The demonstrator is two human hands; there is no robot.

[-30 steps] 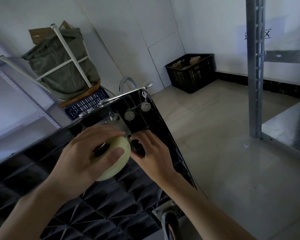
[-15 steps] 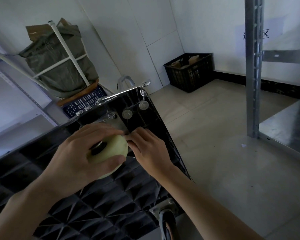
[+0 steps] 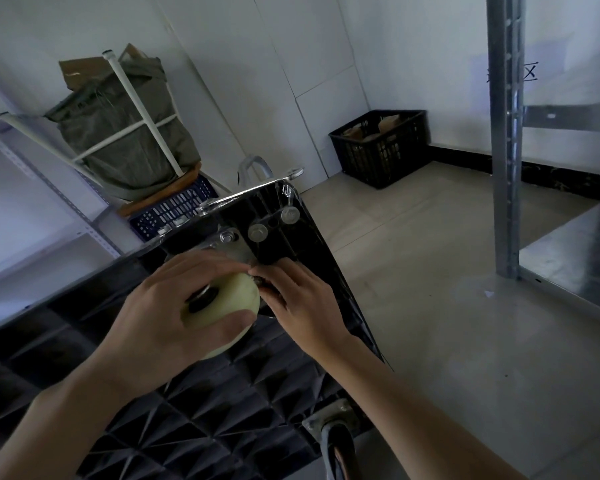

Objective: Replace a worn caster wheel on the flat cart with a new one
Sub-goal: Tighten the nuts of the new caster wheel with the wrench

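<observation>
From the head camera, the flat cart (image 3: 194, 403) stands tipped up with its black ribbed underside facing the person. Near its upper corner the left hand (image 3: 174, 317) wraps around a pale cream caster wheel (image 3: 234, 299), fingers curled over the top and thumb pressed along the lower rim, holding it against the cart's underside. The wheel's metal mounting plate (image 3: 231, 249) sits just above the fingers, with a bolt and nut visible on it. The right hand (image 3: 302, 306) sits just beside the wheel, fingertips drawn together and pinching something small and dark at the plate's edge; what it is I cannot tell. Lower down, another caster (image 3: 336, 441) sticks out from the cart's bottom edge. A black crate (image 3: 381, 147) rests on the floor by the far wall, and a metal shelf post (image 3: 504, 133) rises on the right.
</observation>
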